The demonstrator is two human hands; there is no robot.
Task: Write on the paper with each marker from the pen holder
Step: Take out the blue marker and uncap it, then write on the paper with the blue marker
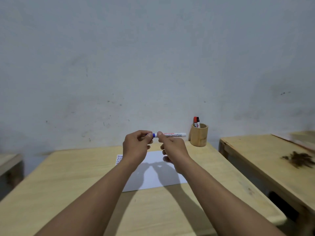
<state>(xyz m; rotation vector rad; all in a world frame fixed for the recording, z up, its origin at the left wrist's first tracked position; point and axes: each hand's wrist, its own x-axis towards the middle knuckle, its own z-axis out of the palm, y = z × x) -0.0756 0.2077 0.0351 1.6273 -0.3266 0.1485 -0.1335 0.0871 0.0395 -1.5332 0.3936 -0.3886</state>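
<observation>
I hold a white marker [173, 134] with a blue cap level above the table, in front of the wall. My left hand [136, 146] pinches the blue cap end; my right hand [173, 150] grips the white barrel beside it. Below the hands lies a white sheet of paper [158, 176] with small dark marks at its far left corner. A round wooden pen holder [199, 135] stands at the back right of the table, with a red-capped marker [195, 120] and a black-capped marker [198, 121] sticking out.
The paper lies on a light wooden table [68, 193] against a grey-white wall. Another wooden table [264, 159] stands to the right across a narrow gap, with a dark brown clump [300, 159] on it. A third wooden surface [8, 160] shows at far left.
</observation>
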